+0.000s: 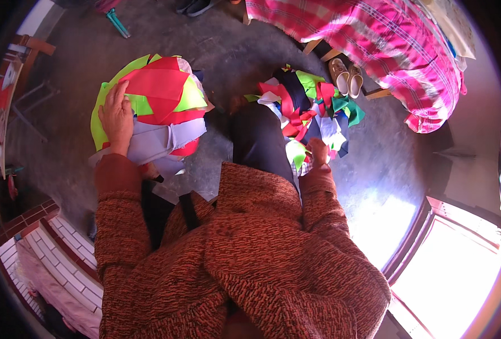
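At ten o'clock, the left heap point(163, 107), of broad red, lime-green and pale grey cloth pieces, is touched by the left hand point(117, 117), which is laid along its outer side; the grip is flat, fingers extended, with nothing seen to be enclosed. Between one and two o'clock, the right heap point(313, 116), of smaller mixed scraps, is met at its near edge by the right hand point(319, 152), placed toward half past two beside a lime-green scrap point(296, 153); the fingers are bent, but whether anything is held in this grip cannot be told. The heaps are separated by a dark-trousered leg point(261, 138); pale shoes point(355, 82) are set on the floor point(228, 42) at half past one
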Action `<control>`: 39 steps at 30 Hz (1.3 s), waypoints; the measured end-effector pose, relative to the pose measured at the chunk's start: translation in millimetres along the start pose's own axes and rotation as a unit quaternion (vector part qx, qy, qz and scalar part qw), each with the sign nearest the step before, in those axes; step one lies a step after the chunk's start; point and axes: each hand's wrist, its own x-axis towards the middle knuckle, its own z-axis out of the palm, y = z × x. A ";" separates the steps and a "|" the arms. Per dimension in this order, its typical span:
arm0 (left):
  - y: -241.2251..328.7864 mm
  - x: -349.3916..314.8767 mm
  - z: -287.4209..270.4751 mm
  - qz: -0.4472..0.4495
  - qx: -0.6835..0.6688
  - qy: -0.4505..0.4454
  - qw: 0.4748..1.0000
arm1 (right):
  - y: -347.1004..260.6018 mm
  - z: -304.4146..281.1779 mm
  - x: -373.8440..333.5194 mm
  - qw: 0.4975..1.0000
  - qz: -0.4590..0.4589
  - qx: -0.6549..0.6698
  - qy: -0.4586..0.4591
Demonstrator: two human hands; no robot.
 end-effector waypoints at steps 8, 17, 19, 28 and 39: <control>-0.1 5.1 0.9 0.035 -0.033 0.006 0.999 | 58.8 14.9 29.6 0.909 -0.190 -0.371 -0.018; -3.8 2.7 -5.6 0.051 -0.054 -0.007 0.997 | 25.8 59.0 15.0 0.840 -0.048 -0.540 0.006; 0.9 9.7 -1.8 0.062 -0.069 -0.009 0.996 | 57.2 48.6 38.3 0.848 -0.120 -0.511 0.078; 3.1 8.5 -3.7 0.055 -0.068 -0.005 0.996 | 51.9 21.4 39.9 0.910 -0.175 -0.334 0.175; 7.8 11.3 -8.3 0.056 -0.067 -0.018 0.996 | 11.4 55.6 18.4 0.822 -0.082 -0.500 0.261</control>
